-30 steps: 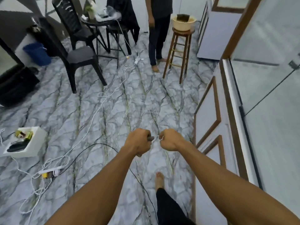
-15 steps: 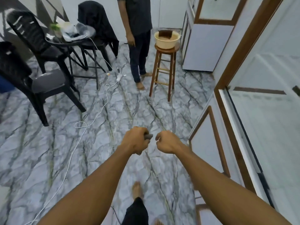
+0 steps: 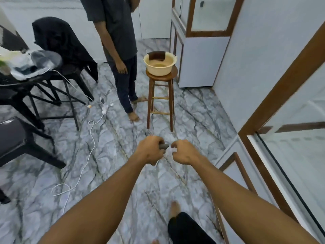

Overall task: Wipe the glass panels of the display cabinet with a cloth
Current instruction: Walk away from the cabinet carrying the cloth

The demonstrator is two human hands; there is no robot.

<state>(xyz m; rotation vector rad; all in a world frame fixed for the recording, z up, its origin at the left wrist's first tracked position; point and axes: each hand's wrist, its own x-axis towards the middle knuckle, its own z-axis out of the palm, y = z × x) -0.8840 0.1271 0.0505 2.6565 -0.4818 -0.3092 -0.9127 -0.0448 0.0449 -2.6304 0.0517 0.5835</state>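
While both bare arms are reaching forward over the marble floor, the left hand is curling into a fist around a small grey object whose end is poking out toward the other hand; what it is cannot be told. The right hand is sitting just beside it, fingers bent inward, and whether it is pinching anything cannot be told. To the right, the display cabinet with its brown frame and glass panels is standing close alongside. Farther ahead, a wooden stool is carrying a cream basin, and a dark brown cloth is draping over the basin's far rim. A second person is standing just left of the stool, near black chairs and a white cable trailing across the floor.
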